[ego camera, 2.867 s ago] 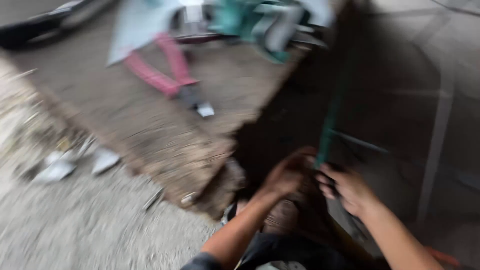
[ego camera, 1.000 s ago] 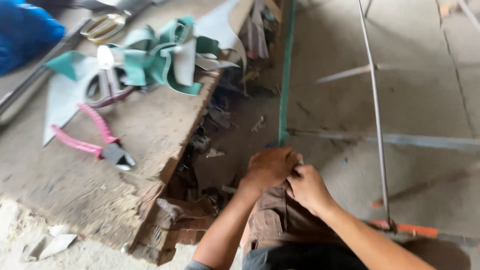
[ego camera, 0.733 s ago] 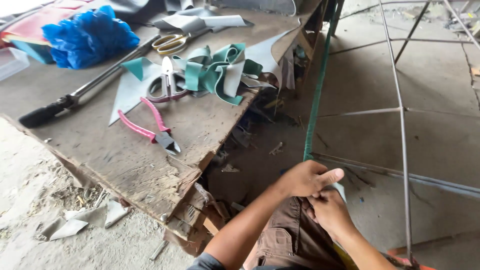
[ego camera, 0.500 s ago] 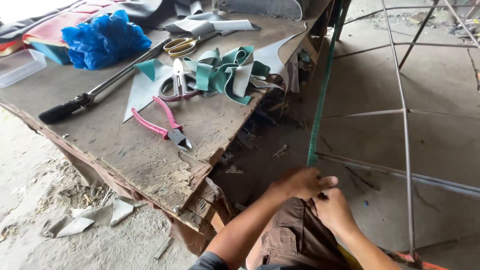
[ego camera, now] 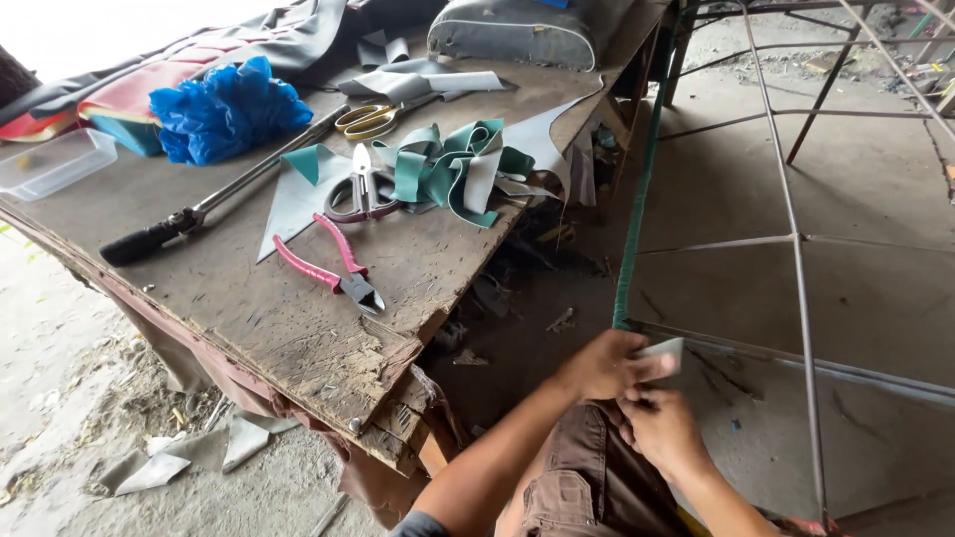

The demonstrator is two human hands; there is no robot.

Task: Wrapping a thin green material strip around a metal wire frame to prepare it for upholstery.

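Seen from above, a person's two bare hands meet low in the frame, right of centre, over a knee in brown trousers. The left hand [ego camera: 605, 364] is closed, pinching a pale grey-green strip of vinyl [ego camera: 665, 352] against the lower end of a thin metal rod wrapped in green tape [ego camera: 637, 209]. This rod runs up from the hands toward the top of the frame. The right hand [ego camera: 662, 430] sits just below the left, touching it, fingers curled shut; what it grips is hidden.

To the right, a bare wire frame of thin grey metal rods [ego camera: 796, 239] stands on the concrete floor.

The left half of the frame holds a worn wooden surface [ego camera: 288, 333] with a ragged, splintered edge. On it, near centre, lie pink-handled cutting pliers [ego camera: 333, 268]. Above them sits a loose heap of green and grey vinyl strips [ego camera: 453, 169], with a pair of grey-handled scissors [ego camera: 358, 189] just beside it and yellow-handled scissors [ego camera: 370, 119] further up. A long metal tool with a black grip [ego camera: 214, 204] lies diagonally at left. A crumpled blue plastic bag [ego camera: 229, 107] is at upper left, and a clear plastic tray [ego camera: 50, 161] at the far left edge.
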